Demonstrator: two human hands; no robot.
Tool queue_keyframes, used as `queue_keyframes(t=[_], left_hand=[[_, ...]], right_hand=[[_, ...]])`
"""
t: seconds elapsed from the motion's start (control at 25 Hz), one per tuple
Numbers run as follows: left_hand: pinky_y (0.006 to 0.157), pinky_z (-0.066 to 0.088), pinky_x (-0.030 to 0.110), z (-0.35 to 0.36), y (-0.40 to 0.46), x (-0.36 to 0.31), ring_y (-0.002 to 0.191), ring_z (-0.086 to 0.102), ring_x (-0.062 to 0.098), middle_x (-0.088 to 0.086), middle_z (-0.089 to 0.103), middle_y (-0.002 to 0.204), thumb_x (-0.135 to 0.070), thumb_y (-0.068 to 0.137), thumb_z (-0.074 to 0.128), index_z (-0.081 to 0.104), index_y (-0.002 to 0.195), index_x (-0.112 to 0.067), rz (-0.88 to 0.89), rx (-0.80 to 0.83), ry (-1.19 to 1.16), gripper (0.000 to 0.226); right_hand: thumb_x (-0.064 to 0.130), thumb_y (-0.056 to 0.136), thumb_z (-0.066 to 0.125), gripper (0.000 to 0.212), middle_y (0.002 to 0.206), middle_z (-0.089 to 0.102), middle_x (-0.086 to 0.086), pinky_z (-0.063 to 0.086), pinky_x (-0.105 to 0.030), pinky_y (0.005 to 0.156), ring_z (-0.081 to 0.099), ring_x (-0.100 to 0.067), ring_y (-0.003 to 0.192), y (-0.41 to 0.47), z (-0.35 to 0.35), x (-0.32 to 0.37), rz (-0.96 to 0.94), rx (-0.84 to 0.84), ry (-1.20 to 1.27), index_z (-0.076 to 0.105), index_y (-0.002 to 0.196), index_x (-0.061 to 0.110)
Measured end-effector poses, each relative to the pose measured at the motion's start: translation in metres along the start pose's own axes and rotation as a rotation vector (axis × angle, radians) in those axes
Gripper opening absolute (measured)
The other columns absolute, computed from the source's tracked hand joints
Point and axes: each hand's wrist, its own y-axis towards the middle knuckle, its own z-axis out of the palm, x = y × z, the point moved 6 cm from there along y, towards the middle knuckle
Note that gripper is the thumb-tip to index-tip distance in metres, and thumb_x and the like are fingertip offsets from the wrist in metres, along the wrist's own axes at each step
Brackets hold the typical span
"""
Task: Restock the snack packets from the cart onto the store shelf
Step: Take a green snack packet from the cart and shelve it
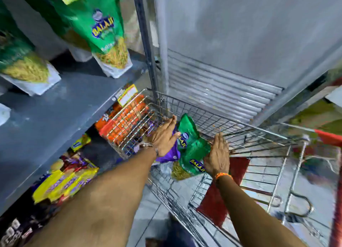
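left hand (163, 137): flat, fingers straight, palm against left side of the packets, not curled round anything
right hand (217, 157): also flat and extended, pressing right edge of the green packet; the two palms squeeze the bundle between them
green Balaji packet (190, 146): in the cart basket, standing tilted between the palms, a second green one seems stacked with it
purple packet (169, 154): under/behind left hand, mostly hidden, contact with green packet likely
wire cart (240, 133): beside the shelving, packets not yet lifted clear of it
grey shelf (61, 106): upper left, open bare space in front of standing green packets (103, 33), probable target
step: judged as gathering packets for a two-palm lift, early in the restock
risk 1: no fingers wrap, so glossy bags may slide out downward once lifted, squeeze alone holds them
risk 2: purple packet sits loose at the edge of the pinch, may drop back or come along unwanted
risk 3: bundle may snag the cart's wire rim on the way up and left
risk 4: hard squeeze may crush contents or burst a seal
risk 5: placing may knock over the standing shelf packets
blur: frame smeared, packet count uncertain
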Motion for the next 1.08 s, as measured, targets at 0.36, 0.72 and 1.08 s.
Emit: queue_keyframes(t=[0.36, 0.72, 1.08], left_hand=[[0.104, 0.036, 0.033, 0.111, 0.045, -0.024, 0.128, 0.048, 0.032, 0.015, 0.058, 0.133, -0.028, 0.086, 0.068, 0.046, 0.136, -0.011, -0.113, 0.296, -0.133, 0.057], [0.045, 0.034, 0.011, 0.108, 0.049, -0.017, 0.06, 0.049, 0.012, 0.008, 0.066, 0.081, -0.032, 0.081, 0.074, 0.071, 0.092, -0.003, -0.187, 0.372, -0.238, 0.031], [0.075, 0.059, 0.031, 0.006, 0.024, -0.007, 0.067, 0.071, 0.005, -0.008, 0.076, 0.075, -0.001, 0.086, 0.064, 0.065, 0.101, 0.004, -0.325, 0.157, -1.078, 0.015]], right_hand=[[0.009, 0.08, 0.066, 0.048, 0.115, 0.062, -0.022, 0.053, -0.047, 0.082, 0.059, -0.044, 0.106, 0.012, 0.05, -0.059, 0.196, 0.198, -0.037, 0.042, 0.122, 0.007], [0.005, 0.075, 0.06, 0.027, 0.099, 0.071, -0.025, 0.056, -0.047, 0.077, 0.066, -0.044, 0.096, 0.018, 0.021, -0.057, 0.126, 0.08, 0.163, 0.064, 0.101, 0.011], [0.003, 0.086, 0.066, 0.011, 0.081, 0.069, 0.009, 0.051, -0.024, 0.076, 0.061, -0.006, 0.077, 0.061, -0.07, 0.002, 0.13, -0.163, 1.157, 0.064, 0.095, 0.008]])
